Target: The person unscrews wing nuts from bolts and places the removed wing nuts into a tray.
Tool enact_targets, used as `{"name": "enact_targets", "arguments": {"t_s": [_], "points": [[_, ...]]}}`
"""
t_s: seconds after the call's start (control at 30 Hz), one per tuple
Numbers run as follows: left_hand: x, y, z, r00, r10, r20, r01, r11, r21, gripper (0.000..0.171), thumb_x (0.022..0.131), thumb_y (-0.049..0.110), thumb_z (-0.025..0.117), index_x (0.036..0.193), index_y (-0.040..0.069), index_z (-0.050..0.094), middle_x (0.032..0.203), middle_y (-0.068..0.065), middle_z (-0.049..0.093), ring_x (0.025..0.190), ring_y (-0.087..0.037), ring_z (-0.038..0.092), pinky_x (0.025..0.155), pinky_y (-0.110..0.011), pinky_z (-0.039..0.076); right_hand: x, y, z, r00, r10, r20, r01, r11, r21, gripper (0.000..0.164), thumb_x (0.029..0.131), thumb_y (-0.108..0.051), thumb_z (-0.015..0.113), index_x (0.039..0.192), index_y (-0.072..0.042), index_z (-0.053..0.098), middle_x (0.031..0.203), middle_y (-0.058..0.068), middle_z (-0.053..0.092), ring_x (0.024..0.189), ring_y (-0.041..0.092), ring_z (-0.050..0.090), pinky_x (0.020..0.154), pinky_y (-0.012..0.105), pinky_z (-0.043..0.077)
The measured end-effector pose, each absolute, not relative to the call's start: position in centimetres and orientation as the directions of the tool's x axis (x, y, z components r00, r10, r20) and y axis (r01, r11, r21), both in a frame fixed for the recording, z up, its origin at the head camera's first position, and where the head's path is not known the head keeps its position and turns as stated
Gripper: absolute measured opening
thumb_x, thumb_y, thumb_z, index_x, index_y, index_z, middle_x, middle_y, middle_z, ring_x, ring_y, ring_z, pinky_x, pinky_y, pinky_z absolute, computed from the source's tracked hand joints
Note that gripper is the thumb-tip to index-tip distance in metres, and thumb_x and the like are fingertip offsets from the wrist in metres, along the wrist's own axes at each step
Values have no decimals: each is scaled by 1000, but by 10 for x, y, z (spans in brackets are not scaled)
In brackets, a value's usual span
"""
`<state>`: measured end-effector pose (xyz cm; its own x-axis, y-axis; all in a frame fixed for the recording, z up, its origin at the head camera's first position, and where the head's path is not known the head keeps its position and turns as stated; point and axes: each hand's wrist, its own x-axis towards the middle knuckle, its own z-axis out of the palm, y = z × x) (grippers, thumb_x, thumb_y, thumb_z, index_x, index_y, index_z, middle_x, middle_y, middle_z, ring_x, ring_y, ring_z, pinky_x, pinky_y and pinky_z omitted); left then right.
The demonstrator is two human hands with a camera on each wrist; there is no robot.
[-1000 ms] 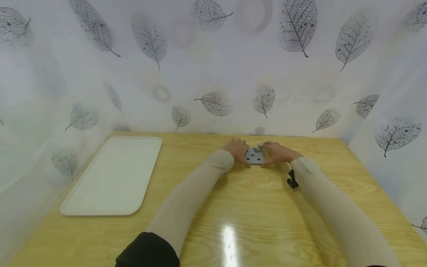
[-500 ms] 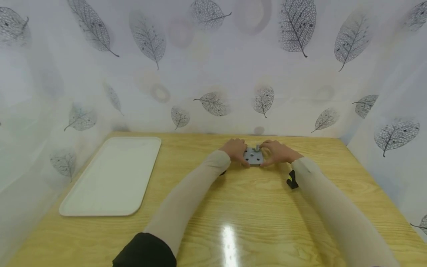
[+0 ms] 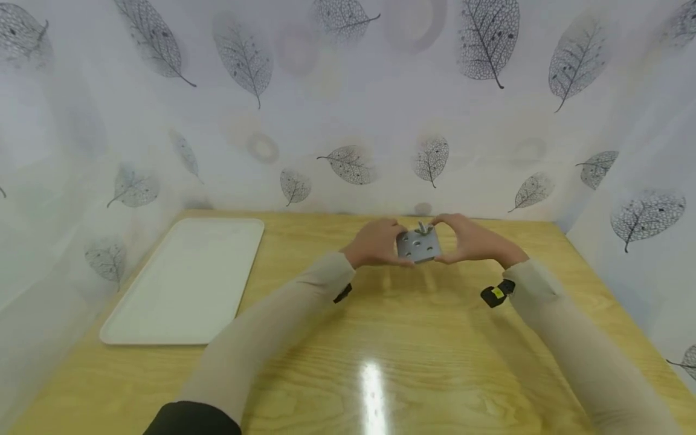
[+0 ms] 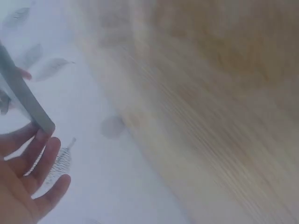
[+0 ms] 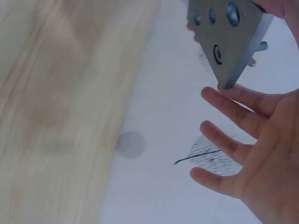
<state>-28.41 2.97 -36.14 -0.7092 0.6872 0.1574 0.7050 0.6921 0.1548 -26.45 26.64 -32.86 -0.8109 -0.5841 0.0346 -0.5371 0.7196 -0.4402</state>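
Observation:
A grey metal plate (image 3: 424, 252) with several round holes is held up over the table between both hands. My left hand (image 3: 376, 243) pinches its left side, thumb at the near edge and fingers at the far corner. On the right side my right hand (image 3: 474, 240) grips it the same way, thumb and fingers arched apart. A small metal fitting (image 3: 423, 228), like a wing nut, stands at the plate's far edge. The right wrist view shows the plate's underside (image 5: 236, 39), with a bolt end in one hole. Seen edge-on in the left wrist view is the plate's rim (image 4: 28, 98).
A white tray (image 3: 182, 284) lies on the left of the wooden table (image 3: 424, 350). Behind the table hangs a pale curtain (image 3: 348, 109) printed with leaves. A black wrist device (image 3: 497, 293) sits under the right sleeve.
Both hands have lifted the metal plate off the table and brought it a little closer, tilting it. The forearms have spread wider apart.

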Motion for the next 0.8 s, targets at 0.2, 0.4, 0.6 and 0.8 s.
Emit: {"name": "enact_targets", "arguments": {"t_s": [0.2,0.4,0.6,0.8], "points": [[-252,19,-344,-735,643,216,674,653,347,80,73,60,69,132,9,53,120,-3,60,100,-14,58,84,-27,50,-239,259,-302,-802,-590,92,-546,663,-512,71,77,-19,75,135,0,40,134,20,48,130,42,39,103,64,31],[-229,11,-333,-751,602,272,639,557,531,77,73,48,75,132,6,51,119,-6,60,105,-17,57,89,-31,50,-217,248,-289,-792,-574,209,-570,572,-590,67,80,-13,72,139,-4,40,136,17,48,131,38,38,106,61,29],[-211,7,-332,-773,537,337,593,426,683,71,74,36,78,131,3,51,123,-9,59,105,-19,57,92,-32,50,-200,231,-292,-777,-506,374,-609,457,-648,64,84,-5,67,141,-11,40,134,15,51,122,9,48,104,52,38],[-198,5,-333,-804,465,371,543,316,778,66,74,25,79,130,4,51,123,-10,58,106,-20,58,92,-33,51,-189,213,-299,-776,-476,413,-598,347,-723,62,88,-1,59,144,-13,35,139,14,44,115,-4,50,94,14,44]]}}
